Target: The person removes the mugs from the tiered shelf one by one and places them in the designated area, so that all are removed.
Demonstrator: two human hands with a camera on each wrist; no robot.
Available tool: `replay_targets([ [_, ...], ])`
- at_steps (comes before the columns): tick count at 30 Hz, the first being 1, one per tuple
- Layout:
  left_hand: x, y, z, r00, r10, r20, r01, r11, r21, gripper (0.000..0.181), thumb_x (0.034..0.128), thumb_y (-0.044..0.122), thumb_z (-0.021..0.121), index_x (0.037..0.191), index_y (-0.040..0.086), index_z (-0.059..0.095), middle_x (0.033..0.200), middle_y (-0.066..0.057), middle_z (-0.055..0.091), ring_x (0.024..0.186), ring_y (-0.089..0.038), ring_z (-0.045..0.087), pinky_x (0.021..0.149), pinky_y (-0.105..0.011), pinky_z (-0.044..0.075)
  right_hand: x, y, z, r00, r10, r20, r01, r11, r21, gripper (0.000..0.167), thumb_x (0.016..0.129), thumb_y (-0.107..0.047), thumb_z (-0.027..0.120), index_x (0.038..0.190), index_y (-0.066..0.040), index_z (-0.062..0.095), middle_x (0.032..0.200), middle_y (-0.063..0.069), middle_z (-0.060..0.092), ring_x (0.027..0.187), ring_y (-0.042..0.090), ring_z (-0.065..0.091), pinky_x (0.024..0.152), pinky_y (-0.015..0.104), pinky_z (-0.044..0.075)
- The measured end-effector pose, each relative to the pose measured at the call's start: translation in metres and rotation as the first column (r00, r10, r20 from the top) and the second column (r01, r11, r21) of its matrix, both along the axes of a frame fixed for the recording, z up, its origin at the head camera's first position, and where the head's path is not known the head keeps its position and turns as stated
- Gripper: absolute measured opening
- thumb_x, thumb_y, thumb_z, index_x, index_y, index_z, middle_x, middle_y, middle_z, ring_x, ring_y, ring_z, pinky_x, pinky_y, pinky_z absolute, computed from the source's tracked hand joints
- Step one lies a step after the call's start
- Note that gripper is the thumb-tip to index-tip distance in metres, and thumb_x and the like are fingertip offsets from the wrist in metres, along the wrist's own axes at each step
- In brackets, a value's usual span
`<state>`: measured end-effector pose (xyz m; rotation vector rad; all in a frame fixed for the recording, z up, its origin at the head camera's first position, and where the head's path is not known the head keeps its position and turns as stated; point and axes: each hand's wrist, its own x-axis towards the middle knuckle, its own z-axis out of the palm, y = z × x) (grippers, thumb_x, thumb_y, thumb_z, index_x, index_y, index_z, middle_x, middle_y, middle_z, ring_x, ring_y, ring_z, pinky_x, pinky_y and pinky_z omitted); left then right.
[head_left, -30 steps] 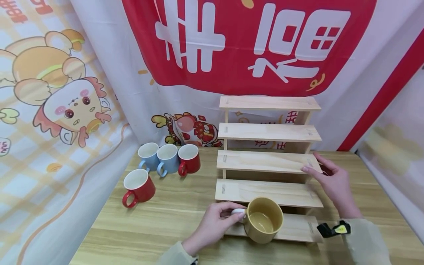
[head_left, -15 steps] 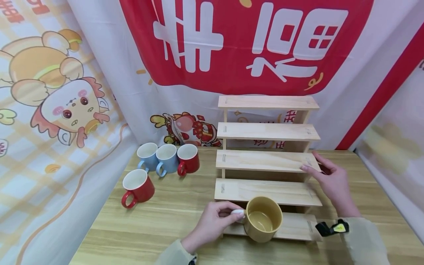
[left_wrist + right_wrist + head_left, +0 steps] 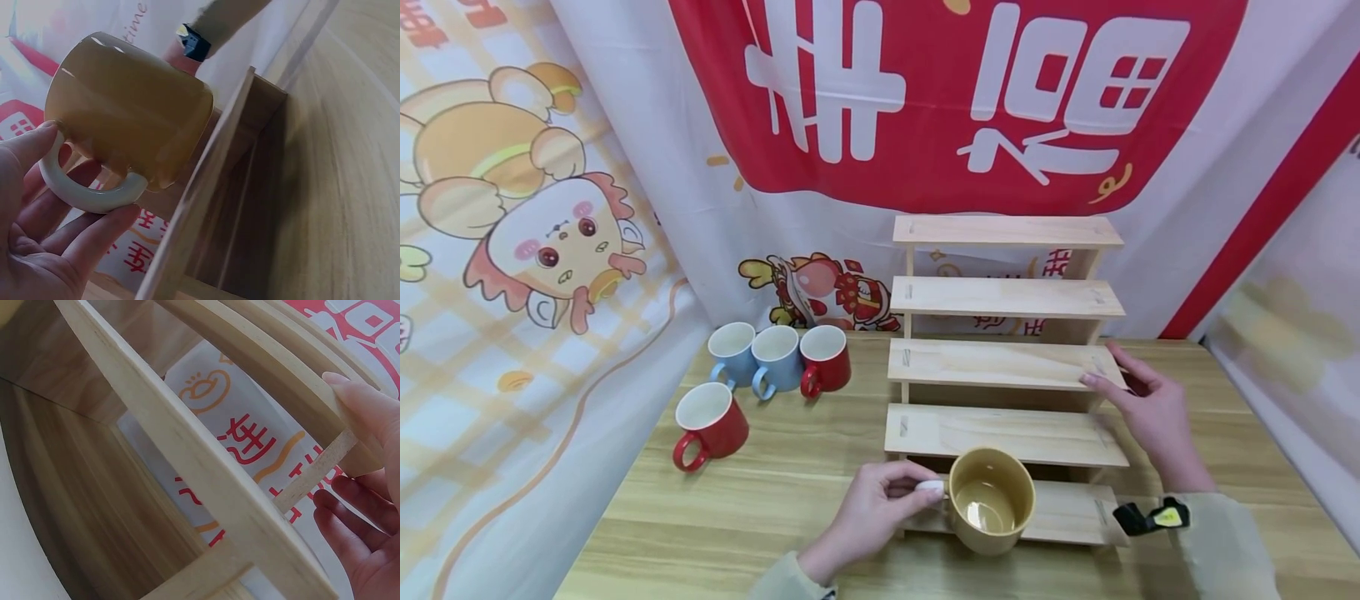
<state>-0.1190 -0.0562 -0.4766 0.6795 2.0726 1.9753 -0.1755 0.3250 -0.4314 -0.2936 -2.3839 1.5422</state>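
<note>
My left hand (image 3: 872, 508) holds a mustard-yellow mug (image 3: 991, 500) by its white handle (image 3: 94, 190), thumb on one side and fingers on the other. The mug is over the lowest step of a stepped wooden display rack (image 3: 1006, 435), its mouth tipped toward the head camera. Whether its base touches that step, I cannot tell. At the rack's right side, my right hand (image 3: 1150, 412) grips the end of the middle shelf (image 3: 1000, 363). In the right wrist view its thumb (image 3: 356, 394) lies on the board's edge, with the fingers below.
Two light blue mugs (image 3: 777, 358) and a red mug (image 3: 826, 360) stand in a row at the table's back left. Another red mug (image 3: 711, 421) is in front of them. Printed cloth (image 3: 820, 208) hangs behind the rack and along the sides.
The yellow mug and my left hand have shifted slightly left, and more of the mug's inside shows. My right hand keeps its place on the rack.
</note>
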Motion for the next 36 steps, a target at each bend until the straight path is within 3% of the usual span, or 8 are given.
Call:
replay_targets([
  [9, 0.003, -0.006, 0.012, 1.000, 0.010, 0.016, -0.011, 1.000, 0.024, 0.015, 0.0923, 0.015, 0.077, 0.103, 0.005, 0.075, 0.098, -0.006, 0.076, 0.089, -0.028, 0.073, 0.082, -0.036, 0.061, 0.000, 0.000, -0.002, 1.000, 0.000, 0.007, 0.000, 1.000, 0.010, 0.075, 0.090, -0.040, 0.080, 0.152, -0.017, 0.047, 0.152, 0.022, 0.045, 0.113, 0.002, 0.056, 0.080, 0.006, 0.049],
  [18, 0.005, -0.012, 0.019, 0.998, 0.044, 0.036, -0.045, 0.999, 0.025, 0.017, 0.0912, 0.015, 0.078, 0.103, 0.003, 0.075, 0.100, -0.007, 0.076, 0.093, -0.021, 0.073, 0.084, -0.036, 0.061, 0.000, 0.000, -0.001, 1.000, -0.001, 0.013, 0.001, 1.000, 0.005, 0.074, 0.090, -0.040, 0.080, 0.152, -0.018, 0.047, 0.152, 0.021, 0.045, 0.115, 0.003, 0.056, 0.080, 0.006, 0.049],
  [29, 0.007, -0.022, 0.026, 0.995, 0.089, 0.051, -0.091, 0.995, 0.044, 0.016, 0.0918, 0.011, 0.077, 0.103, -0.001, 0.075, 0.099, -0.010, 0.076, 0.091, -0.022, 0.074, 0.082, -0.037, 0.061, 0.000, -0.001, 0.000, 1.000, -0.007, 0.012, 0.007, 1.000, 0.002, 0.074, 0.089, -0.040, 0.080, 0.152, -0.019, 0.048, 0.151, 0.021, 0.046, 0.115, 0.004, 0.056, 0.080, 0.006, 0.049],
  [36, 0.007, -0.035, 0.033, 0.994, 0.110, 0.005, -0.110, 0.991, 0.076, 0.015, 0.0932, 0.007, 0.075, 0.103, -0.004, 0.074, 0.098, -0.012, 0.076, 0.089, -0.023, 0.074, 0.082, -0.040, 0.061, -0.001, -0.001, -0.002, 1.000, -0.013, 0.018, 0.013, 1.000, -0.004, 0.073, 0.090, -0.037, 0.080, 0.152, -0.019, 0.047, 0.152, 0.020, 0.046, 0.114, 0.002, 0.055, 0.080, 0.005, 0.048],
])
